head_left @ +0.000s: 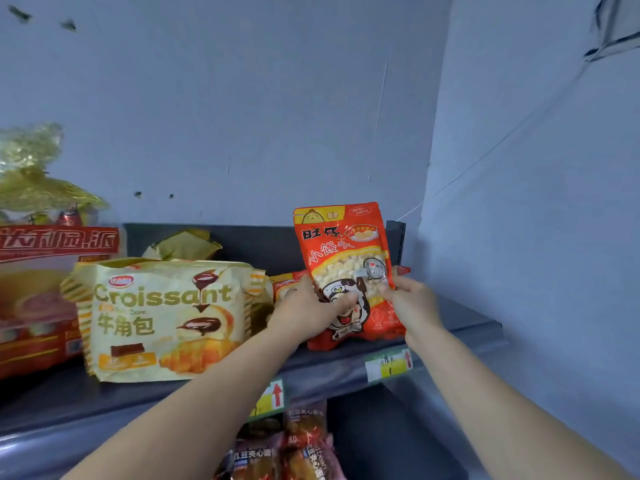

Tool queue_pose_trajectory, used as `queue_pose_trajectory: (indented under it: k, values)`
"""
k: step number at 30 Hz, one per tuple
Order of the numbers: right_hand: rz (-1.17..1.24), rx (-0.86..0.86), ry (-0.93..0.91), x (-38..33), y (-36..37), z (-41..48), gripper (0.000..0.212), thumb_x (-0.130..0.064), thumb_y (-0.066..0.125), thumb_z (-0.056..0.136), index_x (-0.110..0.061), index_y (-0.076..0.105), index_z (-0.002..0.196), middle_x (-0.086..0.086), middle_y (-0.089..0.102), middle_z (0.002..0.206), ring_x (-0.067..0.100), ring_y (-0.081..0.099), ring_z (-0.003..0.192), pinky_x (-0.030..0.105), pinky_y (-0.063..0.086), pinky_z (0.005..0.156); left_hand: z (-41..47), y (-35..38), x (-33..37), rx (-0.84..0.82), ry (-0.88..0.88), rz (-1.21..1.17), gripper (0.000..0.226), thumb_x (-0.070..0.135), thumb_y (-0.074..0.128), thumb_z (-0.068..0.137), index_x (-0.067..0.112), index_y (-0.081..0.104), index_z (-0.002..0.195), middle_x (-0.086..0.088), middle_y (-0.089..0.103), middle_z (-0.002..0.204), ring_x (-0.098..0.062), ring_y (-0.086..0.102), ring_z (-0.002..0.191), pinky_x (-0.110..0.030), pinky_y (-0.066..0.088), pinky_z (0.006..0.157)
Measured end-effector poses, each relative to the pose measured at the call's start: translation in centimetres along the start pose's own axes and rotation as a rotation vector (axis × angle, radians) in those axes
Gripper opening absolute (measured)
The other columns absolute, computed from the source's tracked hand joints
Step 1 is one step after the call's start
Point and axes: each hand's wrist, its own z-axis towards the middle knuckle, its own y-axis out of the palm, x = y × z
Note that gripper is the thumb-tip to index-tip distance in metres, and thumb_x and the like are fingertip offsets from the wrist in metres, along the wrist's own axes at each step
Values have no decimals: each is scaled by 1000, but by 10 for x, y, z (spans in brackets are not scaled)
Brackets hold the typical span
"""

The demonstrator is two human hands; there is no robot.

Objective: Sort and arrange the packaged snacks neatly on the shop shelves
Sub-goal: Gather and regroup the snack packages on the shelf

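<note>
Thumb of the left hand lies across the lower front of the red pouch. The other left fingers are hidden behind the pouch, so this hand pinches the edge nearer the croissant bag. The right hand pinches the edge farther from the bag, its fingers curled onto the front. The pouch stands upright with a slight tilt to the right of the bag, its base down on the shelf.

The step in hand looks like standing the pouch in its place. The pouch is soft and its loose contents will likely slump, so the base wants spreading flat before either hand lets go. The face should then be turned square to the front, in line with the bag. A small orange packet lies between bag and pouch, partly behind the left hand, and should not be crushed.

The shelf is dark, with price tags on its front lip, one down to the right of the bag. A red box stands left of the bag, with gold wrap above it. Below the bag's shelf sit dark red packets. A pale blue-grey wall rises behind the bag.
</note>
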Motion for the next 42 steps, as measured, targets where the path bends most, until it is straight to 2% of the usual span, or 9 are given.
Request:
queue_pose_trajectory:
  k: [8,14,18,22,25,34,37,39,42]
  values:
    - [-199,-40,-35,20,-3,53,40,-60,73,60,-43,67,96,-7,65,107,21,63,101,47,55,85,35,20,19,93,-148,3,47,62,68,75,19,51,84,-5,69,103,-23,65,93,-44,57,84]
    - [-241,-211,88,31,-1,83,82,-85,63,52,-37,58,118,-5,67,114,27,62,109,48,49,95,72,27,-1,-56,-292,-406,107,74,83,18,27,61,111,-2,68,113,-27,67,99,-44,55,87]
    - [-64,-209,205,24,-8,87,53,-66,41,89,-23,59,116,5,67,111,27,65,101,45,51,93,81,23,-1,-96,-328,-450,118,66,90,16,23,57,121,-4,66,118,-29,65,105,-47,53,92]
    - [-69,-169,138,32,-10,105,22,-27,60,91,-21,51,110,4,66,105,26,67,93,49,54,88,76,12,7,-126,-406,-515,72,47,91,51,12,59,106,-8,67,112,-31,63,108,-47,47,100]
    - [-89,-279,163,33,-13,110,28,-14,65,88,-27,47,104,2,65,98,28,68,91,49,56,84,80,10,6,-131,-420,-512,100,45,97,28,8,60,113,-9,66,117,-33,61,111,-48,46,100]
    - [233,-298,125,53,-20,129,21,-23,47,98,-13,62,110,12,69,90,24,66,81,36,57,74,64,38,23,86,122,-397,40,5,86,63,11,70,99,3,55,115,-15,61,97,-30,55,83]
    - [498,-477,-138,67,-32,141,50,-23,27,105,11,32,140,39,47,127,33,52,120,29,35,108,69,48,33,94,299,-282,59,15,87,65,11,63,119,6,36,128,-16,45,120,-33,43,103]
    - [685,-532,-133,71,-36,145,65,-38,68,86,13,54,124,32,55,126,25,55,122,24,37,107,74,51,36,92,328,-245,65,19,86,66,11,60,125,5,34,130,-17,43,124,-35,41,105]
    - [587,-629,94,50,-22,139,68,-52,93,4,-11,76,55,5,71,62,12,70,56,22,54,47,79,54,35,109,280,-264,61,22,85,68,13,60,122,5,34,129,-19,44,121,-39,43,104]
